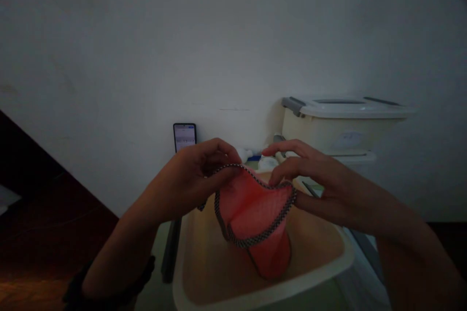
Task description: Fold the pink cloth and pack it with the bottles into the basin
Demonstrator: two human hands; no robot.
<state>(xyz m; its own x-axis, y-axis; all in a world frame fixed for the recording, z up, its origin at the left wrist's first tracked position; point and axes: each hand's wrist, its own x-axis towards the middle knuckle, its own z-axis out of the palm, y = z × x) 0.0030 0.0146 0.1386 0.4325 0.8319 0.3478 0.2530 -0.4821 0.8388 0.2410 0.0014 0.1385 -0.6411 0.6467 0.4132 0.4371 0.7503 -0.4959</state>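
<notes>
No brand name legible. Phone [185,136] against wall [233,48]: one line of large characters on screen, too blurred to read; lower part hidden by the left hand [188,175]. Pale label [350,139] on the lidded storage box [328,129]: marks illegible. White objects [268,163] behind the hands, partly hidden, unidentified. Tub [310,279] cut off at lower edge.

Red cloth item [255,206], checked trim, held above the tub's interior; contact with its floor cannot be told. Left thumb and fingers clamped on the trim. Right hand [324,175]: index raised, other fingers and thumb at the trim; whether clamped, cannot tell.
</notes>
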